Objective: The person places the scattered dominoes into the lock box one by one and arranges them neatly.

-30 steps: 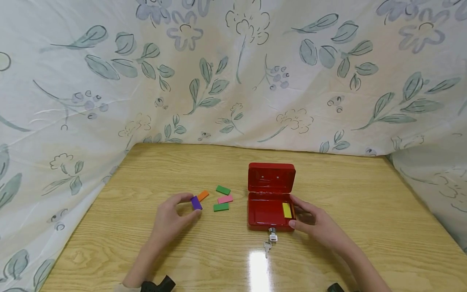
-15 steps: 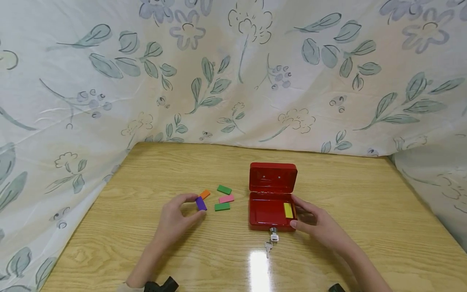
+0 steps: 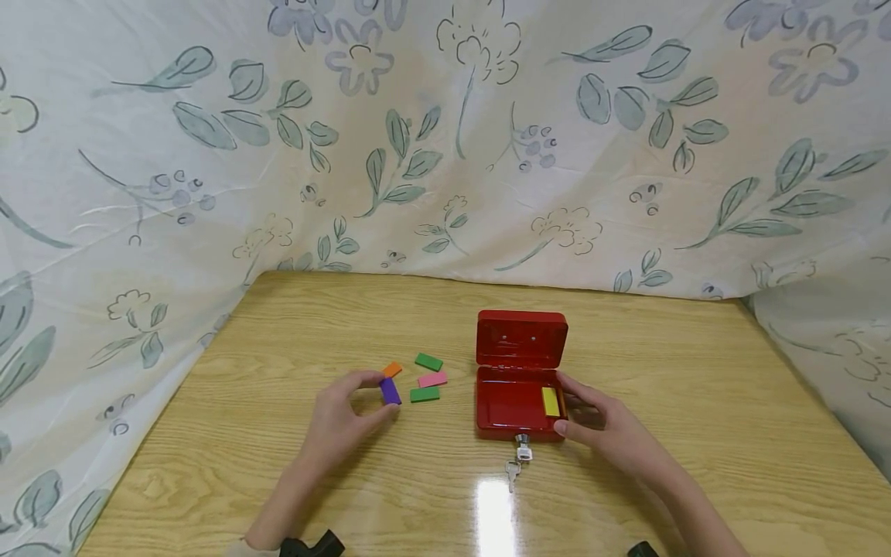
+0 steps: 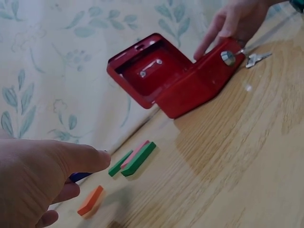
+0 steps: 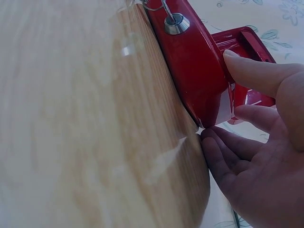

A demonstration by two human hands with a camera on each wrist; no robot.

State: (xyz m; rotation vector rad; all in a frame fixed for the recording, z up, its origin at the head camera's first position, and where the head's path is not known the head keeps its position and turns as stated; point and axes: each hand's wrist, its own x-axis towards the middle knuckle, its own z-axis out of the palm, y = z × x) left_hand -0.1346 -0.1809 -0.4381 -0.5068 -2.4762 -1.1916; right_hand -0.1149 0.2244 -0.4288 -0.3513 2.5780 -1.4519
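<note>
My left hand (image 3: 337, 418) pinches a purple rectangular block (image 3: 390, 391) between thumb and fingers. In the left wrist view, the fingers mostly hide that block (image 4: 80, 176). An orange block (image 3: 393, 370) lies just behind it on the table. Right of the held block are a pink block (image 3: 432, 380) and two green blocks (image 3: 425, 394). My right hand (image 3: 607, 425) holds the right side of a red metal cash box (image 3: 511, 404), thumb at the front corner. The lid (image 3: 522, 339) stands raised. Inside, at the right end, sits a yellow block (image 3: 550, 401) with a thin orange edge beside it.
A key (image 5: 166, 9) sits in the box's front lock, with a second key (image 3: 513, 472) hanging onto the table. The wooden table (image 3: 348, 309) ends at the back against a floral curtain (image 3: 418, 155), which also hangs along both sides.
My left hand has carried the purple block a little to the right, toward the green and pink blocks. The right hand keeps its hold on the cash box.
</note>
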